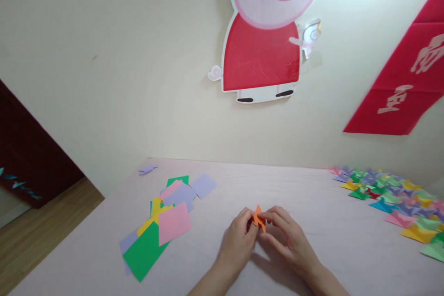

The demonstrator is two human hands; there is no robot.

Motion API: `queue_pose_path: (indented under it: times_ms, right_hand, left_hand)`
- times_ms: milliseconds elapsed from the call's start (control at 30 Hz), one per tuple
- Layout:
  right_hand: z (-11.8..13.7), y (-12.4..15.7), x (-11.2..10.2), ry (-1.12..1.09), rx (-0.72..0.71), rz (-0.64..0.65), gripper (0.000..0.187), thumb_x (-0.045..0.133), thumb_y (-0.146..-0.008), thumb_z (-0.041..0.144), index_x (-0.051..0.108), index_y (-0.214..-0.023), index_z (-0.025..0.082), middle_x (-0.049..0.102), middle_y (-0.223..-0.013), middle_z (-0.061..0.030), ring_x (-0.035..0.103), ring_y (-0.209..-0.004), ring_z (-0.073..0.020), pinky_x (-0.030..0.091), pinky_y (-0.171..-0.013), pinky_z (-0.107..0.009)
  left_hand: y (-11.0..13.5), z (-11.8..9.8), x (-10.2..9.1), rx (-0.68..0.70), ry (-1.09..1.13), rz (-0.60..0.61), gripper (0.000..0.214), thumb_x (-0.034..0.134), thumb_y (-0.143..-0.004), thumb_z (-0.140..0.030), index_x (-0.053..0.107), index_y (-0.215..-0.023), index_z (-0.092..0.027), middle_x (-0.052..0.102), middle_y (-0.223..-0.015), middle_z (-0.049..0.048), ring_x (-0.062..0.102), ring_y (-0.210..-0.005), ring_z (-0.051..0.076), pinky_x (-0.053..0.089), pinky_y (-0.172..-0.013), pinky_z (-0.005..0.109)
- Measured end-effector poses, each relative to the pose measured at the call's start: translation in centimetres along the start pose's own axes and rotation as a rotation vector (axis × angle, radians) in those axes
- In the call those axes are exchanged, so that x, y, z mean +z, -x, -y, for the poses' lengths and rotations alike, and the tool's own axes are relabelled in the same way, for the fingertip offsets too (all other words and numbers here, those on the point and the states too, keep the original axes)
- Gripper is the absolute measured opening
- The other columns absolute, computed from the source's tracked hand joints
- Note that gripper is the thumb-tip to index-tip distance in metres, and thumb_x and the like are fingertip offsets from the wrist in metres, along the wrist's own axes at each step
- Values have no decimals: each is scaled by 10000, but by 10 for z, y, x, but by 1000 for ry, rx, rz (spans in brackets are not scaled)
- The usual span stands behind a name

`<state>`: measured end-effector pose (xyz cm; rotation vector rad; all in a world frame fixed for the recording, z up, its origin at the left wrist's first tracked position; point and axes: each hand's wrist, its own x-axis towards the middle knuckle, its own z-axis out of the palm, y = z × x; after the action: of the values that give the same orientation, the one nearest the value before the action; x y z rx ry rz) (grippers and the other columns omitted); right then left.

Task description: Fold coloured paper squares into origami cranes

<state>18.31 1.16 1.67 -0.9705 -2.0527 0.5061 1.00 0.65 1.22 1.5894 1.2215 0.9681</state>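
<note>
A small folded piece of orange paper (258, 220) with pointed corners is held up just above the table, between my two hands. My left hand (239, 236) is closed on its left side, thumb and bent fingers pinching it. From the right, my right hand (289, 236) has curved fingers at the same paper. Its fingertips meet the upper right part and the thumb is lower, by the bottom point. The fingers partly cover the folds, so the full shape cannot be made out.
Loose square sheets, such as a green sheet (145, 252) and a pink sheet (174, 223), overlap on the left of the pale table (222, 185). A purple folded paper (148, 170) lies at the back left. Many coloured folded papers (395, 199) fill the right side. A wall (166, 101) stands behind.
</note>
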Motion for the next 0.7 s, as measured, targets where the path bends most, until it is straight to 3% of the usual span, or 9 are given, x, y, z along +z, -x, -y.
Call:
queue_pose_path:
  times_ms: [133, 233, 333, 433, 533, 600, 700]
  right_hand:
    - [3, -2, -2, 71, -29, -7, 288, 646, -843, 367, 636, -1105, 248, 622, -995, -81, 587, -933, -242, 514, -801, -358]
    - [5, -4, 2, 113, 8, -74, 133, 521, -911, 237, 646, -955, 241, 624, -912, -63, 587, -874, -209, 502, -761, -323]
    - [6, -5, 7, 140, 23, -106, 173, 492, -917, 201, 617, -801, 232, 621, -785, -39, 575, -762, -189, 473, -673, -291]
    - [3, -6, -3, 200, 96, -100, 192, 511, -906, 230, 598, -735, 228, 629, -745, -26, 578, -736, -179, 451, -653, -273]
    - [-14, -1, -48, 350, 271, -143, 191, 534, -895, 336, 619, -754, 239, 650, -727, -11, 594, -685, -171, 435, -645, -268]
    - [-36, 7, -95, 434, 383, -218, 212, 545, -880, 409, 642, -797, 239, 645, -675, -20, 574, -595, -186, 392, -584, -288]
    - [-75, 27, -168, 691, 671, -428, 217, 630, -769, 460, 645, -703, 254, 642, -607, -40, 564, -534, -218, 319, -530, -299]
  left_hand:
    - [-1, 4, 1, 4, -2, -22, 212, 447, -938, -346, 566, -831, -206, 561, -787, -23, 529, -754, 159, 359, -666, 246]
    - [-2, 5, 3, 37, -11, 2, 221, 453, -932, -347, 567, -812, -201, 541, -757, -27, 507, -721, 153, 359, -646, 242]
    - [-3, 3, 4, 63, -33, 18, 208, 469, -914, -326, 585, -803, -193, 545, -752, -18, 501, -710, 157, 374, -653, 245]
    - [-3, -1, 4, 84, -38, 17, 192, 495, -896, -316, 632, -947, -191, 609, -876, 15, 546, -790, 178, 408, -720, 259]
    - [-1, -1, 4, 81, -63, 2, 218, 493, -899, -315, 636, -1013, -196, 617, -920, 26, 562, -817, 187, 419, -747, 273]
    - [-1, 0, 4, 85, -87, 8, 192, 490, -901, -296, 640, -975, -203, 611, -895, 18, 564, -808, 183, 419, -752, 276]
    - [0, 2, 5, 100, -98, 28, 162, 491, -892, -253, 642, -932, -210, 607, -873, 7, 574, -807, 177, 425, -761, 274]
